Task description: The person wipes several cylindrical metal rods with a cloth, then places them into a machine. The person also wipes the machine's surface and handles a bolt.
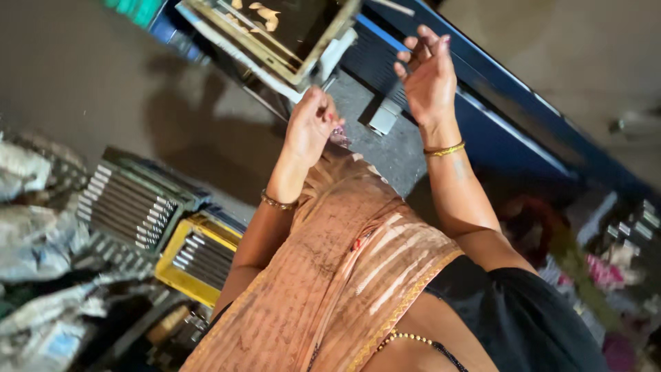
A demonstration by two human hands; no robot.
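Left hand (311,124): raised in front of the chest, fingers curled in toward the palm in a loose fist, back of the hand toward the camera.
Left wrist: bent slightly, a thin gold bangle around it.
Left forearm: bare, rising steeply from the bent elbow at the lower left.
Right hand (428,76): lifted higher than the left, open, fingers spread and slightly bent, palm turned toward the left hand.
Right wrist: nearly straight, also ringed by a thin gold bangle.
Right forearm: bare, angled up from the elbow at the lower right.
Spacing: both hands are near each other but apart, not touching.
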